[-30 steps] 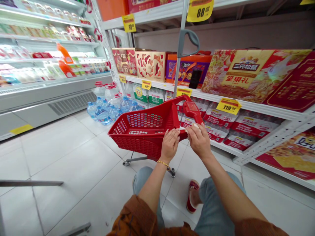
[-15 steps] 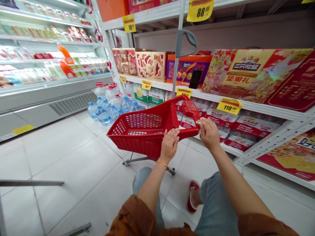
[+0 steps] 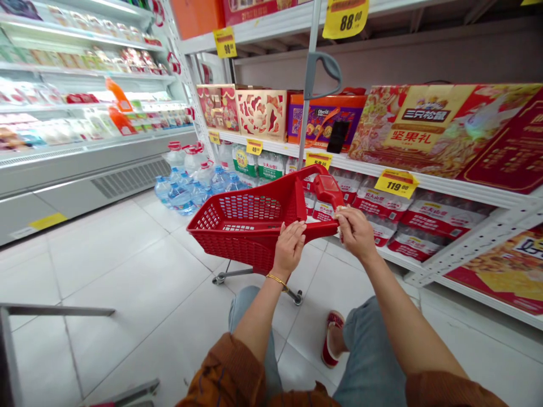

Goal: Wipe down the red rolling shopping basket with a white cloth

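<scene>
Right hand (image 3: 357, 230), shifted outward along red plastic handle (image 3: 320, 229), pinches white tissue-like wad (image 3: 340, 211); left hand (image 3: 289, 247), fingers extended, rests on edge of red perforated-plastic cart (image 3: 263, 249) on pale tiled floor (image 3: 123, 277). Apparent step: wiping; next stroke calls for steadied cart.

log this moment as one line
left hand: fingers on cart edge | right hand: holding white wipe, material unclear, at handle | blue bottles: floor beyond cart

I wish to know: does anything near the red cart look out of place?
Yes. A dark, phone-like object stands before the purple-and-orange box on the shelf; it looks odd among packaged goods.
</scene>
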`<state>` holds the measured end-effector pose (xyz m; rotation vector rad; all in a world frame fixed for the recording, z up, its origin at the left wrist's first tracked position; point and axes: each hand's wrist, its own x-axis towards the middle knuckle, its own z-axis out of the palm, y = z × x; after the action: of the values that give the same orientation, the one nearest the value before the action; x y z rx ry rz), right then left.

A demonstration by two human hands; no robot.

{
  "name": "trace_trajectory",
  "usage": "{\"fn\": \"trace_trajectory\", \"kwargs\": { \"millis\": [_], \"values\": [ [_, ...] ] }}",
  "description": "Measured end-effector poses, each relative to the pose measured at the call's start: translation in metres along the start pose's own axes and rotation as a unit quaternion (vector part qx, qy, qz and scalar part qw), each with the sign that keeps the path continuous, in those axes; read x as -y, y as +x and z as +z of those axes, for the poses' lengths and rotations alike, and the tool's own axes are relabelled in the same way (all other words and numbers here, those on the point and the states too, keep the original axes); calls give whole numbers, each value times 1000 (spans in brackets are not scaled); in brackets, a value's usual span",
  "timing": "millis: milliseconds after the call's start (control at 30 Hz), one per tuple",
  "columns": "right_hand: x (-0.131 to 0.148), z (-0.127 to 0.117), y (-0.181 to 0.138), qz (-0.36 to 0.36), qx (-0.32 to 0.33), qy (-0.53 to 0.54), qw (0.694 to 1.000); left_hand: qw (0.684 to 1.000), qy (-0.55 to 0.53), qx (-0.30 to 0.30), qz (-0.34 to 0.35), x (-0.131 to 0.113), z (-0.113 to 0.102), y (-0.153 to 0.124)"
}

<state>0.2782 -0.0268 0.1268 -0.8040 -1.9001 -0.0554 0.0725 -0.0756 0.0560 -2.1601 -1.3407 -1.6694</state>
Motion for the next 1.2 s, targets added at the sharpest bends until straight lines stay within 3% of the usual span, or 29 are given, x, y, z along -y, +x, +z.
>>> {"fn": "trace_trajectory", "kwargs": {
  "millis": [433,700,800,967,1200],
  "values": [
    [39,2,-15,-11,-36,-57,998,1000,-10,-7,6,-2,-21,-10],
    [50,10,-23,16,-60,-60,996,999,-1,-3,-52,-23,-31,-6],
    [51,10,-24,12,-55,-59,997,997,58,9,-45,-43,-28,3],
    [60,5,-25,-12,-62,-56,996,998,62,29,14,-68,-11,16],
    [55,14,-30,-89,-67,-54,992,999,31,16,1,-65,4,10]
  ]
}}
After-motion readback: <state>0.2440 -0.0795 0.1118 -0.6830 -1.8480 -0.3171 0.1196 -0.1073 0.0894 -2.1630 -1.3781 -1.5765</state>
